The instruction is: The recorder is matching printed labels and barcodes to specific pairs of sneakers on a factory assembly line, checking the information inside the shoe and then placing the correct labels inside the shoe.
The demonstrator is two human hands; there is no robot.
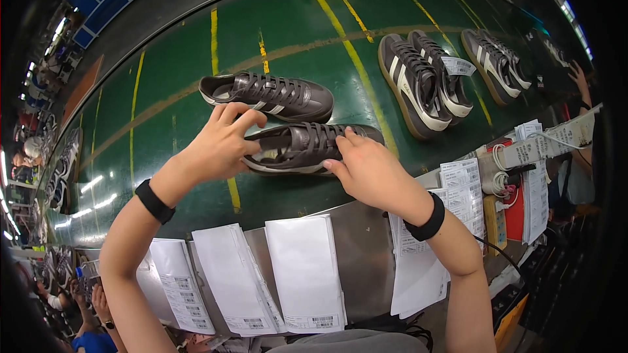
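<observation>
A dark brown sneaker (304,144) with laces lies on the green conveyor belt, its toe to the right. My left hand (222,140) has curled fingers at its heel and collar. Across its front part, my right hand (369,163) is closed, fingers over the laces and thumb along the near side. Just beyond lies the matching sneaker (288,97), white-striped and also toe-right; my left fingertips are close to its heel. Both wrists wear black bands.
Right along the belt (170,176) stand a tagged sneaker pair (415,85) and another pair (494,65). Stacks of white label sheets (304,268) line the metal ledge (366,248) nearest me. A power strip (543,147) with cables is at right. More shoes (63,173) lie far left.
</observation>
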